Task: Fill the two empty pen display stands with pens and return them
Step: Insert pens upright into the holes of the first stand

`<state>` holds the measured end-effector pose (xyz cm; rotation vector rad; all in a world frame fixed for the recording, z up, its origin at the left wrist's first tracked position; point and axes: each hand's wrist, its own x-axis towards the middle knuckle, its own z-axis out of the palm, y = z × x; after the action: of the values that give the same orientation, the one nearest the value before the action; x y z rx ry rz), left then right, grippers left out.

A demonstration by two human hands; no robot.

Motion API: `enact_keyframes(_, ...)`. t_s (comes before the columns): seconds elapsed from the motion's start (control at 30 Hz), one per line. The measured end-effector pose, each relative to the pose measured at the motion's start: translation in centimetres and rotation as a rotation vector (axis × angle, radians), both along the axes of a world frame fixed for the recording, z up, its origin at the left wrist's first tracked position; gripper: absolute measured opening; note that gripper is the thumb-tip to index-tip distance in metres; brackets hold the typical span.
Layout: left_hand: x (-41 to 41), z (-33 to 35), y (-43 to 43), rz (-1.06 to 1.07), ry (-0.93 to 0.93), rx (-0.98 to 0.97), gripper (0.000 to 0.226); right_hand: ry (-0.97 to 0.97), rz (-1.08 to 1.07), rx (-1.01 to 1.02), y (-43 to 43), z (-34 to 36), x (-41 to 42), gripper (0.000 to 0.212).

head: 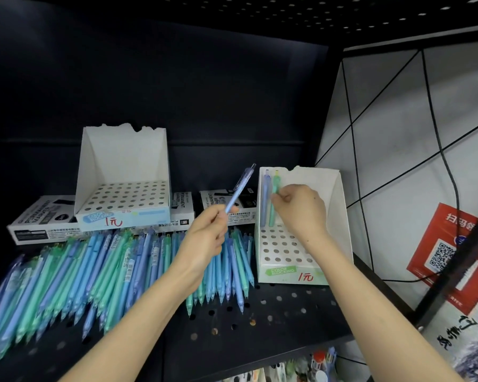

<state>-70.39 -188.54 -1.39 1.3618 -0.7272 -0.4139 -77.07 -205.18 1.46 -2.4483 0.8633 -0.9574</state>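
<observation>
On the perforated shelf (260, 321), head view: my right hand (298, 208) pinches a green pen (273, 199), seating it in the back row of the right stand (338, 213), just beside an upright lilac pen (265, 199). My left hand (207, 232) grips a blue pen (239, 190), raised. Keep the green pen vertical and press straight down. The back wall is close; the front holes are free. The left stand (122, 155) is empty, with loose pens (94, 266) before it.

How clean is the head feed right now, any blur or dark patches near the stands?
Head view: right stand and left stand well lit, holes readable; loose pens smear toward the lower-left corner; blue pen in the left hand slightly blurred; shelf back wall almost black; wide-angle lens bends the edges.
</observation>
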Motion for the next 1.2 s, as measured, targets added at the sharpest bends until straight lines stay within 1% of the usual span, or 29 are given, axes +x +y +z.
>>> enact_keyframes(0.07, -0.1, 0.0, 0.0, -0.011, -0.024, 0.028, 0.026, -0.045, -0.052, -0.033, 0.8, 0.6, -0.8, 0.020)
enact_keyframes(0.1, -0.2, 0.0, -0.1, -0.015, -0.047, 0.042, 0.025, -0.113, -0.065, -0.029, 1.4, 1.0, -1.4, 0.023)
enact_keyframes(0.13, -0.4, 0.0, -0.1, -0.019, -0.085, 0.062, 0.024, -0.192, -0.025, 0.015, 2.0, 1.4, -1.9, 0.029)
enact_keyframes(0.2, -0.8, -0.1, -0.3, -0.043, -0.187, 0.111, 0.023, -0.304, 0.186, 0.210, 3.4, 2.0, -2.9, 0.037)
enact_keyframes(0.23, -1.0, -0.1, -0.5, -0.059, -0.240, 0.135, 0.023, -0.301, 0.267, 0.279, 4.2, 2.2, -3.2, 0.037)
enact_keyframes(0.3, -1.4, 0.0, -0.6, -0.081, -0.337, 0.171, 0.026, -0.291, 0.336, 0.342, 5.0, 2.2, -3.6, 0.032)
enact_keyframes(0.37, -1.5, 0.0, -0.6, -0.072, -0.400, 0.183, 0.027, -0.336, 0.339, 0.411, 4.8, 2.7, -4.2, 0.028)
enact_keyframes(0.43, -1.2, -0.2, -0.6, -0.029, -0.466, 0.210, 0.033, -0.436, 0.290, 0.457, 3.4, 3.7, -5.0, 0.025)
enact_keyframes(0.5, -0.9, -0.6, -0.8, 0.018, -0.584, 0.290, 0.043, -0.515, 0.214, 0.433, 1.6, 4.7, -5.9, 0.023)
enact_keyframes(0.57, -0.8, -0.9, -1.1, 0.044, -0.692, 0.382, 0.052, -0.491, 0.141, 0.321, 0.1, 5.1, -6.1, 0.022)
enact_keyframes(0.6, -0.8, -1.0, -1.2, 0.042, -0.707, 0.411, 0.056, -0.457, 0.118, 0.256, -0.3, 5.1, -5.9, 0.020)
enact_keyframes(0.7, -0.7, -1.1, -1.7, -0.006, -0.673, 0.445, 0.066, -0.346, 0.085, 0.091, -0.9, 4.3, -4.7, 0.011)
enact_keyframes(0.77, -0.9, -1.0, -1.8, -0.025, -0.680, 0.461, 0.069, -0.293, 0.081, 0.032, -1.3, 3.5, -3.8, 0.011)
enact_keyframes(0.9, -1.0, -1.1, -1.8, -0.024, -0.675, 0.453, 0.068, -0.226, 0.099, 0.018, -1.7, 2.4, -2.6, 0.014)
enact_keyframes(1.1, -1.0, -1.1, -1.7, -0.014, -0.682, 0.475, 0.068, -0.207, 0.100, 0.013, -1.4, 2.5, -1.5, 0.017)
enact_keyframes(1.2, -1.0, -1.0, -1.8, -0.009, -0.679, 0.488, 0.067, -0.122, 0.092, -0.017, -1.5, 2.1, -1.1, 0.011)
